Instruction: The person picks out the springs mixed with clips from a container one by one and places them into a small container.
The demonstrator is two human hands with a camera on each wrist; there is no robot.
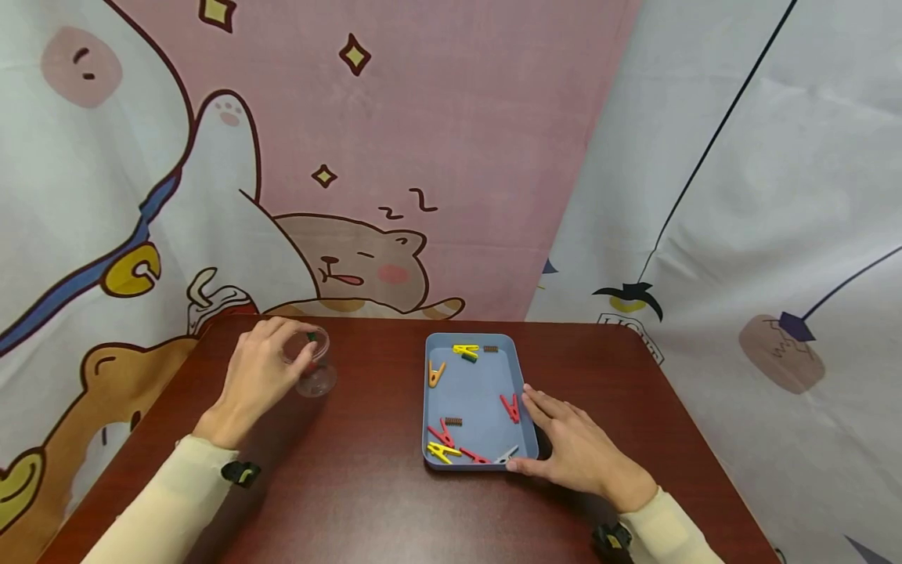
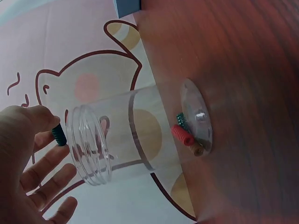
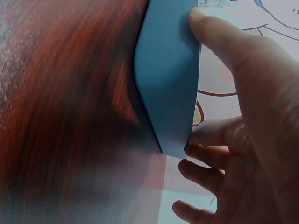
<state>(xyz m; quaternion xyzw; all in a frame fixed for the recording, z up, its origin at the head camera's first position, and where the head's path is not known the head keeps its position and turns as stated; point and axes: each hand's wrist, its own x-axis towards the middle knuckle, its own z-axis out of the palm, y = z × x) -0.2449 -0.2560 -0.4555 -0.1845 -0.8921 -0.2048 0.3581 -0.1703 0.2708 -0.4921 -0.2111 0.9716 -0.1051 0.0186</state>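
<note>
You are getting soft light; your left arm [image 1: 165, 497] is shadowing the table [image 1: 373, 427] rightward; wrist views are looking dimmer.

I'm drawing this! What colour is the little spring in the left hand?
Dark green. The spring shows best in the left wrist view.

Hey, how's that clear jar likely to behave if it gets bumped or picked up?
The clear jar probably feels light: its see-through walls hold only a few small coils. Standing upright on the table and taller than wide, it might tip if bumped high. Its smooth sides could be slippery.
</note>
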